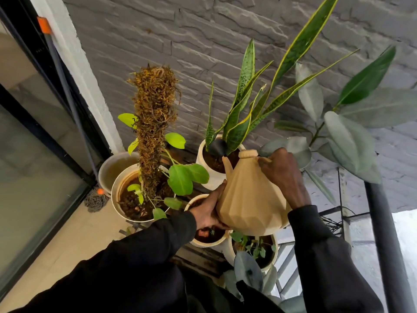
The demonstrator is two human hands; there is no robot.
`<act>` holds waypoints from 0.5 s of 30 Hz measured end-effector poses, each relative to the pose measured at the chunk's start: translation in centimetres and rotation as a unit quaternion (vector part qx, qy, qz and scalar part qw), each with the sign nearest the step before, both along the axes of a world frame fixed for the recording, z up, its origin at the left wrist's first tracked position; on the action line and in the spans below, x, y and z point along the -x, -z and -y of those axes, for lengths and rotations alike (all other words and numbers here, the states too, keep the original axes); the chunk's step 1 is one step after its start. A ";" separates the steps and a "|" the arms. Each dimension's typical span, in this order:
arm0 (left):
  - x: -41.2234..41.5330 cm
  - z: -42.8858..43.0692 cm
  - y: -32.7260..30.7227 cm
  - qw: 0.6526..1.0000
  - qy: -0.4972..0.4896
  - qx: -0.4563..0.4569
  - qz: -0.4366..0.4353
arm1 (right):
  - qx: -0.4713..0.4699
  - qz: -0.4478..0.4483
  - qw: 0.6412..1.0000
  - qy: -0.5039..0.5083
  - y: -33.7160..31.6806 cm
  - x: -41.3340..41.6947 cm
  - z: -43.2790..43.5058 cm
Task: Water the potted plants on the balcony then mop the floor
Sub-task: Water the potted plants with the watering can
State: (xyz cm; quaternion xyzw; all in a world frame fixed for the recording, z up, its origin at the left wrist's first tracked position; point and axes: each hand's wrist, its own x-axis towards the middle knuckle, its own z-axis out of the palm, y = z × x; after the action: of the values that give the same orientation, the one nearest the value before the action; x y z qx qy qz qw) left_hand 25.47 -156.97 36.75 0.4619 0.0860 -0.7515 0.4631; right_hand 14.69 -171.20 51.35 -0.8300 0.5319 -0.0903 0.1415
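Grey stone-clad balcony wall behind the pots. I see the beige faceted plastic watering can (250, 199), rigid and probably water-heavy: right hand (282, 175) fingers closed round its top handle, left hand (208, 211) fingers spread open under its belly, spout over the white snake-plant pot (204, 162).

The watering can (249, 197) hides most of the small pot (208, 241) beneath it, and the left hand (208, 213) covers that pot's near rim. The can's dark spout tip (217, 147) sits blurred among the snake plant (246, 105) leaves; perhaps water falls, too faint to tell. The mop (96, 199) handle runs off the top edge.
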 end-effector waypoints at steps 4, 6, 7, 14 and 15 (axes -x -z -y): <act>0.1 0.1 -0.8 1.000 -0.007 -0.003 -0.007 | 0.008 -0.007 1.000 -0.011 -0.2 -0.2 0.4; 0.1 0.2 -1.0 1.000 -0.010 -0.004 -0.008 | 0.010 -0.003 1.000 -0.012 -0.4 -0.3 0.5; 0.1 0.2 -1.0 1.000 -0.010 -0.005 -0.006 | 0.009 -0.002 1.000 -0.012 -0.4 -0.3 0.6; 0.0 0.6 -0.8 1.000 -0.018 -0.016 -0.010 | -0.003 -0.009 1.000 -0.016 -0.3 -0.4 1.1; 0.0 0.6 -0.7 1.000 -0.019 -0.016 -0.010 | -0.003 -0.011 1.000 -0.017 -0.3 -0.4 1.2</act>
State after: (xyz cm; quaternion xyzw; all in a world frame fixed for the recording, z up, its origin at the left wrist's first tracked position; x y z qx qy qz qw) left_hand 25.44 -157.62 37.49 0.4597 0.1112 -0.7461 0.4686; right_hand 15.08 -172.38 51.66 -0.8392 0.5197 -0.0771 0.1400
